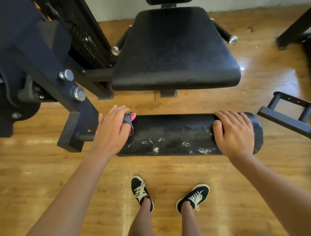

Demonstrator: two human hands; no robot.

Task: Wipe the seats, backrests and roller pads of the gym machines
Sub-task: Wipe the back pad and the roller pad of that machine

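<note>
A black roller pad [175, 134] lies across the middle of the view, with white foamy streaks on its near side. My left hand [112, 129] presses a small grey and pink cloth [129, 118] against the pad's left end, fingers curled over the cloth. Over the pad's right end my right hand [235, 133] lies, fingers wrapped across the top. Beyond the pad stands the machine's black padded seat [175, 50], and the bottom of its backrest [168, 1] shows at the top edge.
The machine's dark steel frame and lever arm [50, 75] fill the left side. A black bracket [289, 114] juts in at the right. Another machine's foot [292, 33] stands at the upper right. My two feet in black sneakers stand on the wooden floor [50, 168].
</note>
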